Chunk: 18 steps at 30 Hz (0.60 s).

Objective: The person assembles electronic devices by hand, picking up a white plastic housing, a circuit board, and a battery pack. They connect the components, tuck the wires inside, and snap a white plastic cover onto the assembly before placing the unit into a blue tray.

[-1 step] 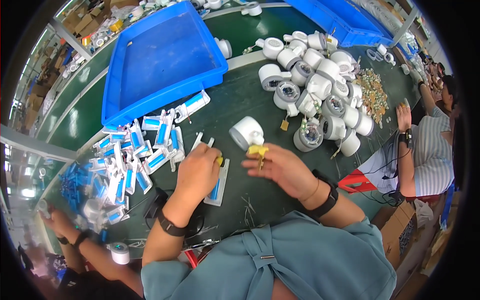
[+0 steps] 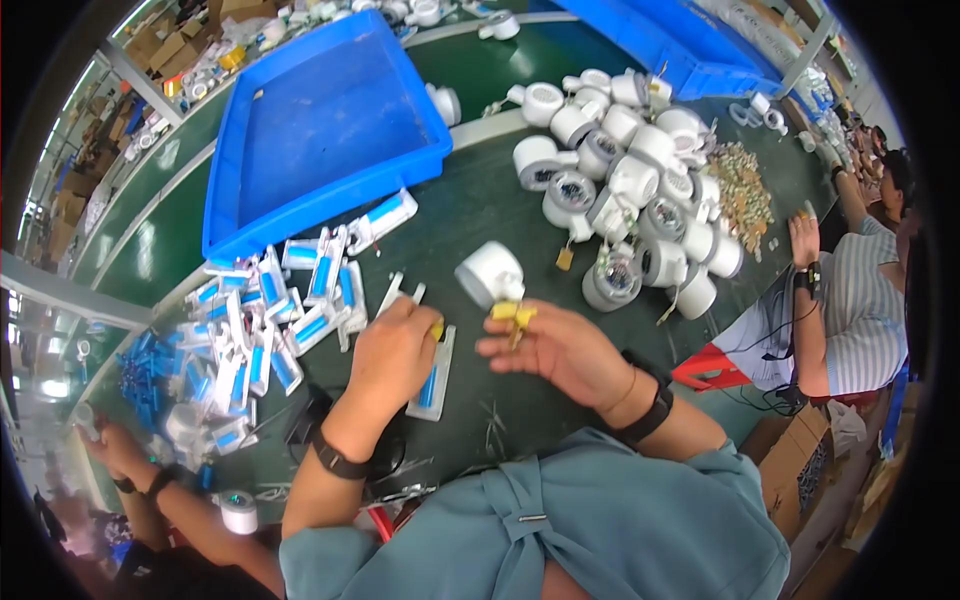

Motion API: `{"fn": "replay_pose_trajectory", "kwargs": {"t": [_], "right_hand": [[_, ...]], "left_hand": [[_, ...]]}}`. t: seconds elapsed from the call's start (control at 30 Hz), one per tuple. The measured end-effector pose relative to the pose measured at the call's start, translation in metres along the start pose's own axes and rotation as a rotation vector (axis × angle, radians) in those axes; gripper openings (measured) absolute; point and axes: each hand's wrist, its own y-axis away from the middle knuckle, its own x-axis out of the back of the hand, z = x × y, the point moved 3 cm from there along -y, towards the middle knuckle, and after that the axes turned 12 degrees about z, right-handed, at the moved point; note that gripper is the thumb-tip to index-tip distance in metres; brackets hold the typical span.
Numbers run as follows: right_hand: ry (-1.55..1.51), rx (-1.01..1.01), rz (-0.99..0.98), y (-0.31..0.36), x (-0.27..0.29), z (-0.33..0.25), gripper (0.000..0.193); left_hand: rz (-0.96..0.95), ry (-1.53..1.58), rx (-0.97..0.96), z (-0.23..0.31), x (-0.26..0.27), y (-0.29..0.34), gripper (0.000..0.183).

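The right hand (image 2: 565,350) pinches a small yellow part (image 2: 512,314) between thumb and fingertips, the grip closed tight on it, right beside a white round housing (image 2: 490,272) that lies on its side on the green bench (image 2: 480,200). The left hand (image 2: 392,350) is curled shut, knuckles up, with a bit of yellow showing at its fingertips; what exactly it holds I cannot tell. It rests just over a white-and-blue strip (image 2: 432,385) lying on the bench.

The yellow part is tiny and held only at its tips, so a slip could drop it among the loose strips (image 2: 270,320) to the left, where it would be hard to find. The housing is round and unsupported; a nudge from the right hand could roll it toward the pile of housings (image 2: 640,190). The left wrist sits close over thin wires (image 2: 495,425), which could snag. A blue tray (image 2: 300,140) stands well behind.
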Motion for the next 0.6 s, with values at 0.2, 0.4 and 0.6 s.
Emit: {"fn": "replay_pose_trajectory", "kwargs": {"t": [0.2,0.4,0.6], "right_hand": [[-0.071,-0.081,-0.096,0.016,0.014,0.005,0.037],[0.181,-0.109,0.030,0.004,0.017,0.020,0.027],[0.310,-0.047,-0.005,0.005,0.009,0.023,0.030]], "left_hand": [[0.068,0.274,-0.019,0.012,0.009,0.024,0.024],[-0.201,0.693,0.604,0.006,-0.010,0.058,0.019],[-0.218,0.857,0.726,0.024,-0.010,0.055,0.021]]}}
